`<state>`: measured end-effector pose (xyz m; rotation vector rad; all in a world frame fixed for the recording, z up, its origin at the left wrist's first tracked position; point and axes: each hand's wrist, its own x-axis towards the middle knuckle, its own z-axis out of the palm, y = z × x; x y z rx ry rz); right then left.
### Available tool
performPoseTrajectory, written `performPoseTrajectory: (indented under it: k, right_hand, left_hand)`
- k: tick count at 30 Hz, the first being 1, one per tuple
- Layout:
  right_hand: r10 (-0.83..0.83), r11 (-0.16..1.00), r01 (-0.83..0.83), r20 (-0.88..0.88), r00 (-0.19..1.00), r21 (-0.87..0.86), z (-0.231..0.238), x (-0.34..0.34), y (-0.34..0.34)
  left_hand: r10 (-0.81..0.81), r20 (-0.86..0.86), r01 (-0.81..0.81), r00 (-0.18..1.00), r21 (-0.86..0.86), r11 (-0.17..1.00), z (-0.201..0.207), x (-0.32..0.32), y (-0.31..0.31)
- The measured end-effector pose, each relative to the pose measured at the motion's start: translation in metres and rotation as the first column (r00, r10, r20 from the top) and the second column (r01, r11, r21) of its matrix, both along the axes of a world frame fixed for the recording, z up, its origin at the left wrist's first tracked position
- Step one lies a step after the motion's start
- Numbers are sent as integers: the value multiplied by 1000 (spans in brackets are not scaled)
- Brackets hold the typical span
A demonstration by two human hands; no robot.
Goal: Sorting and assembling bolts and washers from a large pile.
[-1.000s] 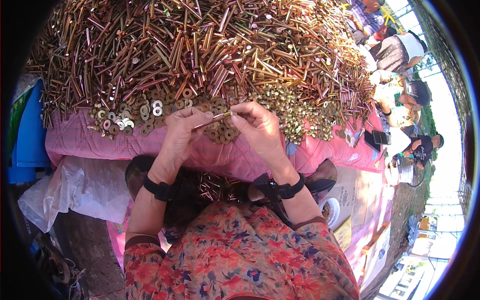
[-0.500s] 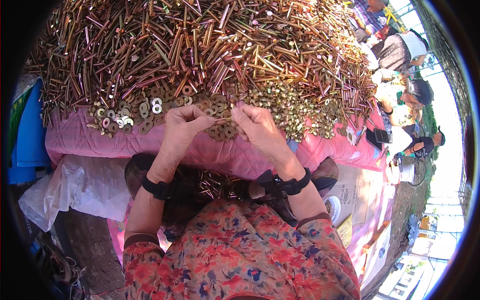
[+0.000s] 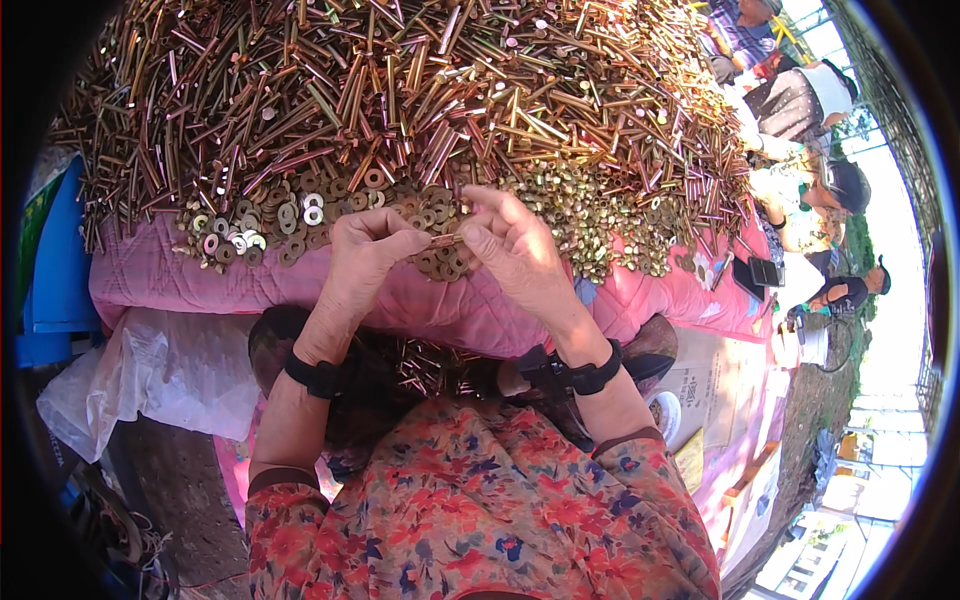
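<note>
Two bare hands meet over the near edge of a table (image 3: 215, 280) padded with pink quilting, with one slender, coppery bolt (image 3: 443, 241) between them. The left hand (image 3: 372, 245) has the bolt's left end pinched between thumb and bent forefinger, a grip that seems meant to keep the shaft level and steady. At the other end, the thumb of the right hand (image 3: 515, 255) lies against the tip while its forefinger is raised clear; whether the hidden fingers press from beneath, I cannot tell, nor whether a small part sits on that tip.

Flat washers (image 3: 288, 215) spread along the near edge, left of centre and under the bolt; small brassy nuts (image 3: 590, 215) lie from the centre toward the right corner. Being little and loose, both probably sit there to be within easy reach. Behind them a broad heap of bolts (image 3: 400, 100) fills the table toward its far edge, likely set back because it takes the most room.
</note>
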<state>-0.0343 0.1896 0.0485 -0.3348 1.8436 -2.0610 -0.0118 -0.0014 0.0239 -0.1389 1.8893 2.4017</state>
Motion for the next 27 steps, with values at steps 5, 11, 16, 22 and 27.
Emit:
performPoseTrajectory:
  k: [5, 11, 16, 22, 27]
  right_hand:
    - [72, 926, 108, -449, 891, 361, 5, 3, 0]
    - [94, 905, 109, -444, 891, 411, 5, 4, 6]
    - [24, 952, 145, -539, 842, 270, -4, 2, 3]
    - [146, 894, 155, -601, 786, 420, 0, 1, 6]
    - [-2, 947, 169, -522, 853, 272, 2, 4, 0]
  left_hand:
    - [8, -7, -8, 1000, 14, 1000, -6, -2, 2]
    - [-3, 48, 1, 999, 58, 998, -7, -5, -3]
    - [35, 14, -35, 999, 34, 999, -8, -6, 4]
    - [29, 26, -30, 999, 58, 998, -6, -5, 4]
    - [-30, 64, 25, 997, 77, 997, -5, -4, 0]
